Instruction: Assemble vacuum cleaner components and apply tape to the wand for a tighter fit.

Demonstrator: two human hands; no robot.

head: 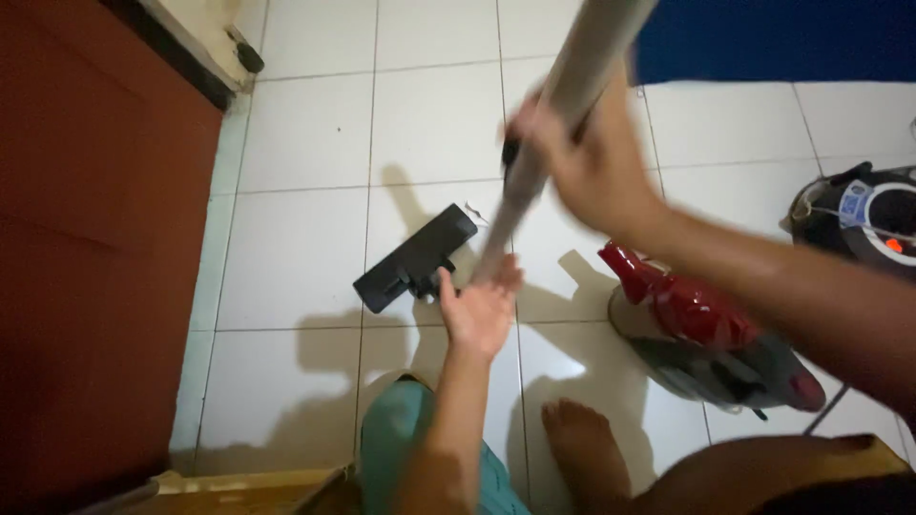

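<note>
The grey vacuum tube slants across the middle of your view, its lower end meeting the black floor head lying on the white tiles. Your right hand has its fingers wrapped round the tube high up (motion blurs them). Your left hand lies open, palm up, fingertips touching the tube's lower end. The red vacuum body sits just right; a dark canister, contents unclear, stands beyond.

White glossy floor tiles filled the frame under dim light with hard shadows, a red-brown wooden panel ran down the left edge, and a blue surface occupied the upper right.
</note>
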